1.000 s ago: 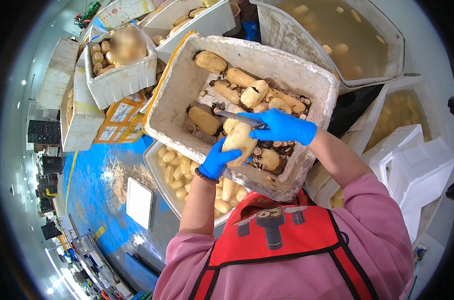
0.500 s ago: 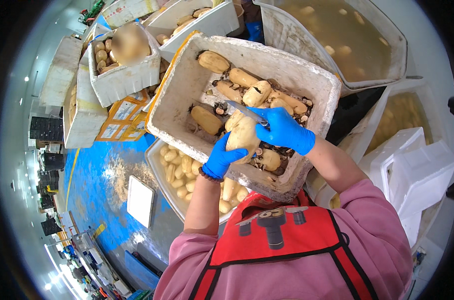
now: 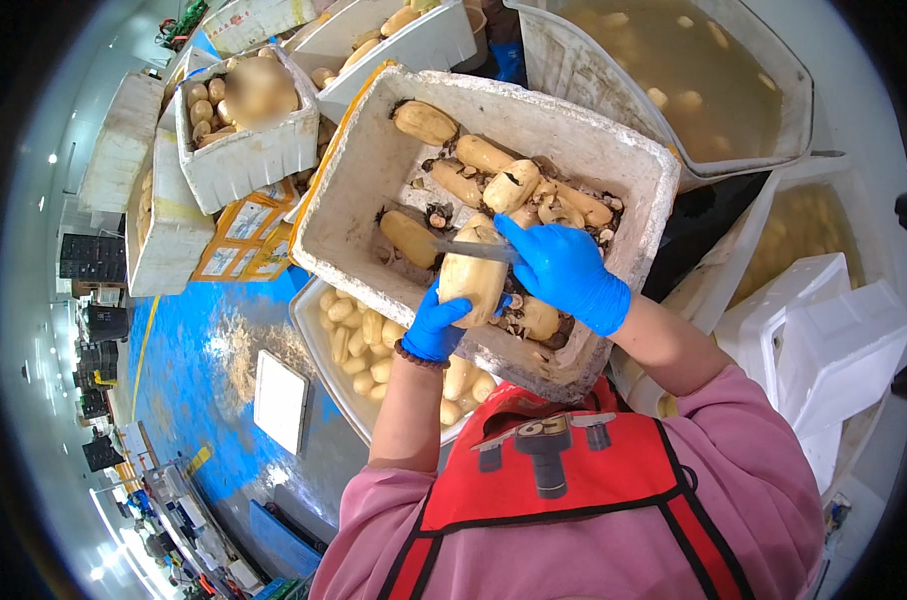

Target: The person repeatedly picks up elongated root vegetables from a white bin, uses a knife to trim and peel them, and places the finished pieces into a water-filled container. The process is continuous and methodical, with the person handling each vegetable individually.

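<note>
Blue gloves cover both hands. My left hand is wrapped round a thick, pale lotus root, holding it upright over the near side of a white foam box. Gripped in my right hand is a knife, its blade lying across the root's upper part and its handle mostly hidden by the fingers. My right index finger stretches out toward the root's top end. Inside the box lie several more lotus roots, with dark peelings and cut ends among them.
Left of my legs, a white tub holds many peeled roots. Large tubs of murky water stand at far right, with white foam boxes nearer. More boxes of roots are stacked at far left. A white lid lies on the floor.
The lotus root in my left hand has turned more upright. My right hand has come slightly lower, and the knife blade has moved from beyond the root to across it.
</note>
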A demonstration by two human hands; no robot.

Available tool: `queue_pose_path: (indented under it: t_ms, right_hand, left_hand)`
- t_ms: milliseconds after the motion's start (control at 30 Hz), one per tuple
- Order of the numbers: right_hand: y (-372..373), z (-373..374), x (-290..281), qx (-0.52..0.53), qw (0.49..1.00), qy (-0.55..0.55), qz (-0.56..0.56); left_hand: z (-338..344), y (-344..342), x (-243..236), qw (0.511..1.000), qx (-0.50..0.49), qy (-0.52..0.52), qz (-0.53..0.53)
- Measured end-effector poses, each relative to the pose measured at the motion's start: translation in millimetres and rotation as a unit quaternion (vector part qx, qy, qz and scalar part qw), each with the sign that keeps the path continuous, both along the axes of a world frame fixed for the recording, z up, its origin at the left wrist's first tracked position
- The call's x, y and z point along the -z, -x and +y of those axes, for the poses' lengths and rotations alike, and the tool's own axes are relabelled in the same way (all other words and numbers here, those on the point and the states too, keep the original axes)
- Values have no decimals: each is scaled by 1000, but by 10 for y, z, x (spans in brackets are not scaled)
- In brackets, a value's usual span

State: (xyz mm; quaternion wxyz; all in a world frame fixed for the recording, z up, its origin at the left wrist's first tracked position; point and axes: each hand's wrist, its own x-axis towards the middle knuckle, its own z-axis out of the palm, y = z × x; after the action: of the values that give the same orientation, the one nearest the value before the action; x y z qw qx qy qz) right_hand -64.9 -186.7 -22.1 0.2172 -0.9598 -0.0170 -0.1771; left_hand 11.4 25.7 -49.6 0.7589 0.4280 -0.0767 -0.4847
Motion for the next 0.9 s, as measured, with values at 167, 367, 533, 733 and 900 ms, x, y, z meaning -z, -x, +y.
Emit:
queue_pose_path:
  t_ms: [167,367,533,733,900]
  right_hand:
    - [-88,-115,120,-10,997,-32,68]
    - [-224,-515,526,124,951,-256,119]
    - [-163,-350,-58,-1,751,-640,166]
    - [-106,-582,-90,-14,687,-716,124]
    - [-10,-1824,251,158,670,-720,-87]
  left_hand:
    - [25,10,-135,998,-3,-28,-58]
    - [-103,-44,-599,917,-17,-131,-375]
    - [-323,-108,-593,892,-41,-153,-424]
    - [-881,-199,-501,747,-15,-186,-638]
    - [-1201,-639,-129,901,-120,-144,-391]
